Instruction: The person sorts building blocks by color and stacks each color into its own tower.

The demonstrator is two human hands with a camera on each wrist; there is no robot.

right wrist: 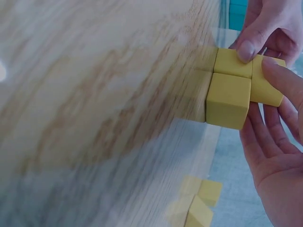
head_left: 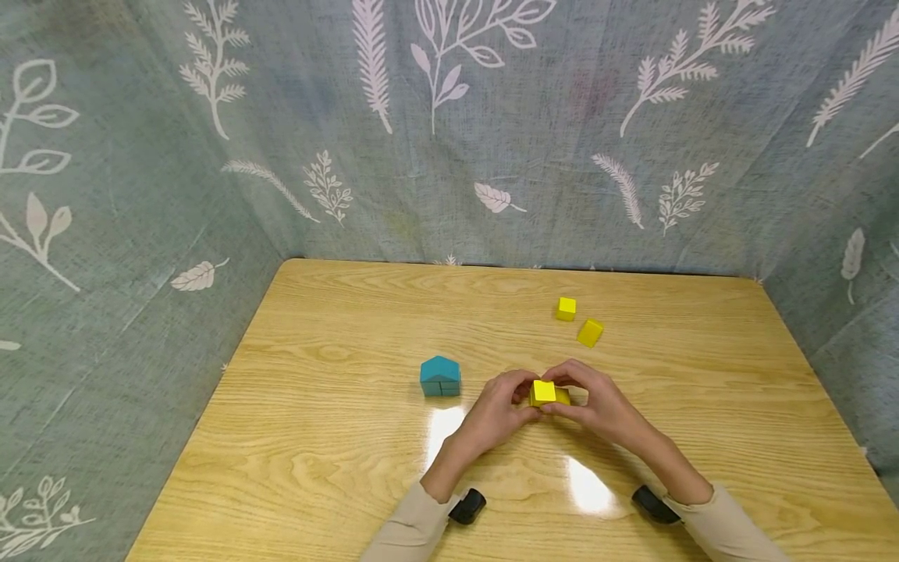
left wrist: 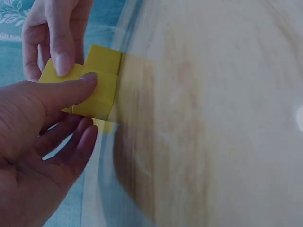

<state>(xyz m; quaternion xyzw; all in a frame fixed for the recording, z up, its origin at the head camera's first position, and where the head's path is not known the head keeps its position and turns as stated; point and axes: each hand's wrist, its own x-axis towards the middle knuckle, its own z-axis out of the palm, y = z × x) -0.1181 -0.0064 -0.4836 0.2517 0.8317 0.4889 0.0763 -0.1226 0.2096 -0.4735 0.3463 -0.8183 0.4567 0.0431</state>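
Note:
Three yellow blocks stand together on the table, two side by side at the bottom and an upper yellow block (head_left: 544, 391) over them. My left hand (head_left: 495, 410) pinches the lower left yellow block (left wrist: 100, 97), its thumb on the near face. From the other side, my right hand (head_left: 600, 402) holds the upper block between thumb and fingers; in the right wrist view that thumb lies on the upper block (right wrist: 265, 87). The lower right yellow block (right wrist: 228, 100) has its front face uncovered, beside the right fingers.
A teal house-shaped stack of blocks (head_left: 440, 378) stands left of my hands. Two loose yellow pieces, a cube (head_left: 566, 309) and a tilted-looking block (head_left: 591, 333), lie farther back on the right. Grey leaf-patterned cloth (head_left: 449, 195) hangs behind the wooden table (head_left: 337, 336) and along its sides.

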